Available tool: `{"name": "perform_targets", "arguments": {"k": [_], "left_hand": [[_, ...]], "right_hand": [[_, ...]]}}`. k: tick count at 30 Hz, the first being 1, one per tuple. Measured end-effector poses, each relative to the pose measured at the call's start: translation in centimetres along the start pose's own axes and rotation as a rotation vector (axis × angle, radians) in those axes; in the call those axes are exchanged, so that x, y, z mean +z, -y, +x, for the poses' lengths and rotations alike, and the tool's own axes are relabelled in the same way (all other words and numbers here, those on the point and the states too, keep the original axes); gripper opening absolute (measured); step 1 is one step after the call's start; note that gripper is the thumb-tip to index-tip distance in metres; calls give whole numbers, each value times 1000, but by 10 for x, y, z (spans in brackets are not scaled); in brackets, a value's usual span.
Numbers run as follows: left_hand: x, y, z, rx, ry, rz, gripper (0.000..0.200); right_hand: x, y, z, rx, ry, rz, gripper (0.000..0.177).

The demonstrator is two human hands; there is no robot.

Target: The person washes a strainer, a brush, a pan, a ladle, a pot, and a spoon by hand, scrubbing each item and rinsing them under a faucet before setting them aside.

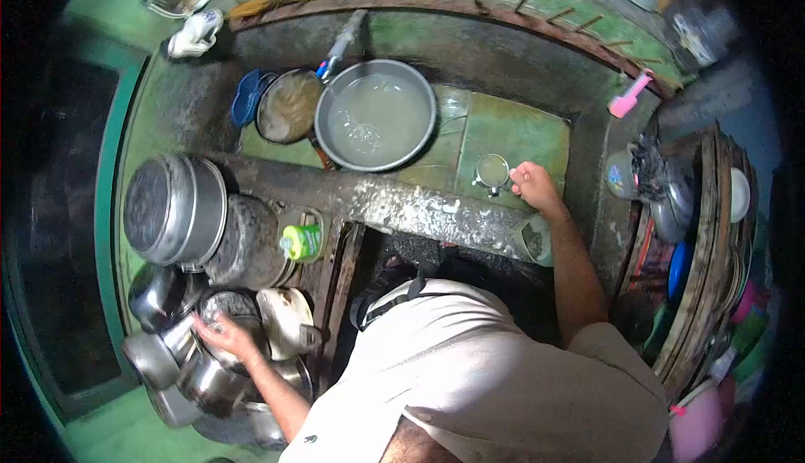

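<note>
My right hand (530, 184) is over the green tiled floor of the basin, its fingers curled beside a small round strainer or cup (492, 171); whether they grip its edge is hard to tell. At the lower left my left hand (225, 334) reaches over a heap of metal pots, fingers partly spread at a shiny bowl (228, 305). A steel pot (210, 383) lies just below that hand. Between the hands, farther back, a big grey basin (377, 119) holds cloudy water.
A brown-filled pan (289, 106) and blue bowl (246, 98) are left of the basin. Large pots (174, 209) and a green bottle (302, 243) stand at left. The wet concrete ledge (419, 211) crosses before me. A wooden rack (700, 270) stands right.
</note>
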State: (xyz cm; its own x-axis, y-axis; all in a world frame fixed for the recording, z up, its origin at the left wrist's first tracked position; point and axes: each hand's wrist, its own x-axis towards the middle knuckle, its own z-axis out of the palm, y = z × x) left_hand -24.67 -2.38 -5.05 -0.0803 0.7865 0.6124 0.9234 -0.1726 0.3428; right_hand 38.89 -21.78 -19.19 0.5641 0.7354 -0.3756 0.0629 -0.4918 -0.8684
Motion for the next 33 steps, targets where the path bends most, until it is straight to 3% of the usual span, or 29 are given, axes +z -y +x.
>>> {"name": "perform_targets", "arguments": {"k": [5,9,14,16,18,19,21,22,23,24,26,29,30,33], "left_hand": [[119,-111,28,175,324,-400,48],[218,-166,62,-119,586,-967,42],[309,-252,103,-385,986,-1216,37],[349,-276,104,-439,1099,-1210,39],[393,-282,99,-498,1254,-1116,41],[396,-287,99,-681,1370,-1275,46],[402,-289,90,-733,1533,-1812,56],[408,-281,87,-800,1632,-1932,64],[399,-284,86,-862,1623,-1874,60],[406,-277,80,-859,1659,-1773,57],[431,-260,74,-877,1680,-1469,48],[430,-244,56,-970,1509,-1085,40],[427,-237,51,-976,1509,-1069,39],[411,-216,40,-1058,1541,-1154,41]], "right_hand": [[-41,1,-53,24,-227,9,24],[-62,-6,-108,80,-404,-38,20],[-38,10,-152,180,-617,79,21],[-11,16,-139,91,-622,0,25],[18,17,-105,5,-494,-140,29],[33,26,-85,54,-417,-192,29],[56,8,-36,116,-302,-400,29],[70,2,-15,78,-367,-468,29],[79,-6,6,195,-372,-582,31],[70,12,24,402,-20,-762,32],[76,-13,44,498,-145,-715,33],[96,-62,62,616,-290,-796,29],[99,-63,63,650,-341,-824,28],[104,-51,60,590,-236,-1018,27]]}}
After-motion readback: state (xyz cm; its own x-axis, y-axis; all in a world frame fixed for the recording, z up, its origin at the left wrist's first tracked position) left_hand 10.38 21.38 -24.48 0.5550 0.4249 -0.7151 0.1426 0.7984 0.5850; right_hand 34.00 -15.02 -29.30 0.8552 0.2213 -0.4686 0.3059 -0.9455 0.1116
